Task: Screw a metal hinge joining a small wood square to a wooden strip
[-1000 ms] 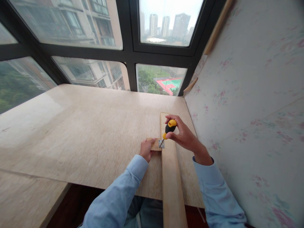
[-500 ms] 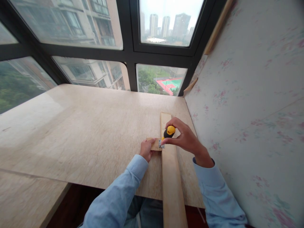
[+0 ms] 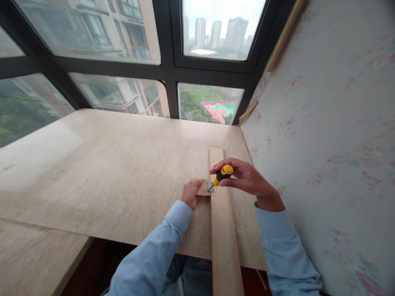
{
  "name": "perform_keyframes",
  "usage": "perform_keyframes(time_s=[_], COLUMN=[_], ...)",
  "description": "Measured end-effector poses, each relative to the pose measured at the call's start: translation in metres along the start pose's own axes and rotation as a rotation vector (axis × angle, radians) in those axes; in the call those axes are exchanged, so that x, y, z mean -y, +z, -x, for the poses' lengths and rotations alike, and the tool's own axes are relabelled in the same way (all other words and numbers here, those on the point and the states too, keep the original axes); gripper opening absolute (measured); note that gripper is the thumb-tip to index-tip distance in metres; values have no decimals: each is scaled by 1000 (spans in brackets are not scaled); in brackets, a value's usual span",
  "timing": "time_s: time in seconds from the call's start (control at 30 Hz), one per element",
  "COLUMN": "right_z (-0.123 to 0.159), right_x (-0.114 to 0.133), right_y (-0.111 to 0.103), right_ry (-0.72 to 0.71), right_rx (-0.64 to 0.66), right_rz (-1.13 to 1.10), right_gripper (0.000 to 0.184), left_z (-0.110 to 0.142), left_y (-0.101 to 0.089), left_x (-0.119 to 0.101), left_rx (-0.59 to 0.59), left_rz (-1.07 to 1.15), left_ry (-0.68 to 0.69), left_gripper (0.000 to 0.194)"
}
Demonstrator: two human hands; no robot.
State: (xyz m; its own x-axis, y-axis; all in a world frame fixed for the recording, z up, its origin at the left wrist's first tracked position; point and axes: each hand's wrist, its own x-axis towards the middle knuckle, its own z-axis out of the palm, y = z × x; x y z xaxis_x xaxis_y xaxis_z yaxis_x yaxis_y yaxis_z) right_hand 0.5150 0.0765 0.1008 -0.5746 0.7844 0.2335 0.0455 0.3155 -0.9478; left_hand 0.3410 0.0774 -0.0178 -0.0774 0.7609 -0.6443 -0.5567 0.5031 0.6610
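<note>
In my right hand (image 3: 243,176) is a short screwdriver (image 3: 224,173) with a yellow and black handle, tilted with its shaft pointing down and left. The tip meets a small metal hinge (image 3: 210,187), which lies across the joint between a small wooden block (image 3: 202,188) and a long wooden board (image 3: 224,234). My left hand (image 3: 190,195) grips the block's left end, thumb on top and fingers at the near side. The block butts against the board's left edge. Which screw or hole the tip touches is too small to tell.
The board rests on a beige marble-patterned sill (image 3: 123,172) and juts past its front edge toward me. Flowered wallpaper covers the wall (image 3: 324,144) close on the right. Dark window frames (image 3: 210,74) stand behind the sill. A lower ledge (image 3: 37,255) is at front left.
The screwdriver handle has tipped to the right, and my right hand has shifted right with it, its fingers now more stretched along the handle. My left hand stays on the block.
</note>
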Motion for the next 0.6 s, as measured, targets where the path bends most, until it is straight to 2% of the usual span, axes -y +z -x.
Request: perform_keyframes(time_s=[0.13, 0.2, 0.27, 0.4, 0.47, 0.53, 0.6], right_z=[-10, -13, -13, -5, 0, 2, 2], right_x=[-8, -11, -11, -2, 4, 9, 9], right_y=[14, 19, 19, 11, 5, 1, 0], right_ry=[51, 41, 8, -43, -41, -34, -22], right_rx=[-363, -404, -305, -25, 71, 133, 113], right_rz=[311, 380, 315, 28, -26, -22, 2], right_gripper=[55, 55, 50, 35, 34, 34, 33], left_z=[-1, -1, -2, -3, -3, -4, -4], left_y=[-1, -2, -3, -5, -5, -5, -4], left_x=[1, 2, 3, 4, 4, 4, 4], left_rx=[8, 25, 46, 49, 48, 53, 44], left_rz=[6, 11, 11, -9, -10, -9, -10], left_ry=[-1, 10, 19, 17, 9, 3, 1], left_gripper=[16, 19, 22, 19, 17, 17, 17])
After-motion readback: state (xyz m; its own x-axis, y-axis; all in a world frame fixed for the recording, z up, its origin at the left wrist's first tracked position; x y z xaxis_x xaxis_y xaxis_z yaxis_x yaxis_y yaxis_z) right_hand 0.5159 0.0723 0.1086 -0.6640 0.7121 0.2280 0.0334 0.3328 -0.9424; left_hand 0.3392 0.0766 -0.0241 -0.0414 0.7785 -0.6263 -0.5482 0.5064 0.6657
